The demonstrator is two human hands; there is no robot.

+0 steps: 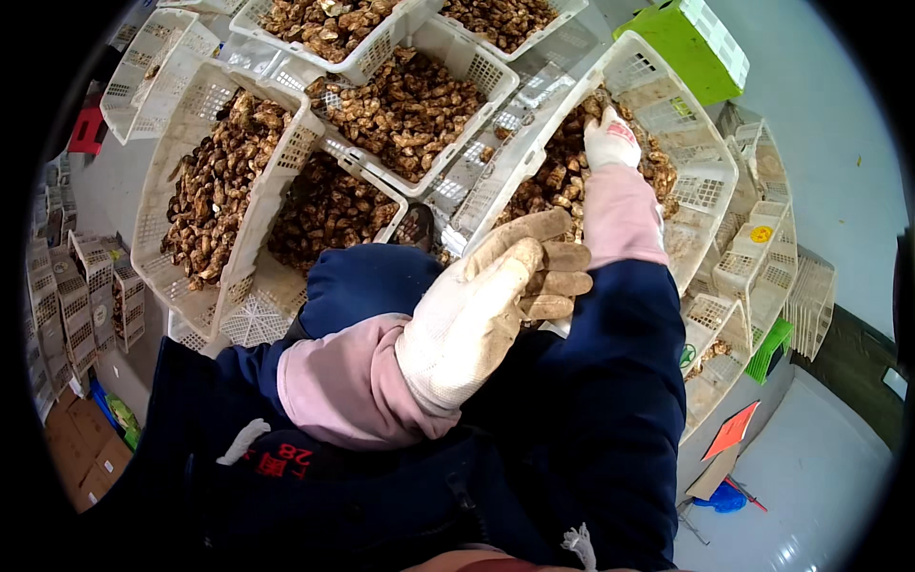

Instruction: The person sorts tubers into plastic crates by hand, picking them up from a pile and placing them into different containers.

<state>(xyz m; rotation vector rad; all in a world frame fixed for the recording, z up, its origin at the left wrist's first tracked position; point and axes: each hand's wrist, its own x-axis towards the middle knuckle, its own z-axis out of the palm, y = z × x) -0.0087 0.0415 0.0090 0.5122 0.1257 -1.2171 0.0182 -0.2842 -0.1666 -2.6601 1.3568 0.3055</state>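
Note:
Both my hands wear white knitted gloves with pink cuffs. My left hand [491, 310] hangs over my lap, at the near edge of a large white plastic crate [658, 81] on the right. Its fingers are stretched out and slightly curved, browned with dirt, and nothing shows in them. Into that crate reaches my right hand [610, 143], back upward, over a heap of brown, knobbly, mushroom-like pieces [558, 176]. The fingertips of this hand are down among the pieces and hidden, so whether they grip one cannot be told.
On the left, a tilted white crate [152, 219] holds more brown pieces. Further filled crates [500, 81] stand ahead, some stacked. A green box [691, 48] is at the far right, beyond the crate. Stacked white baskets [762, 238] line the right side.

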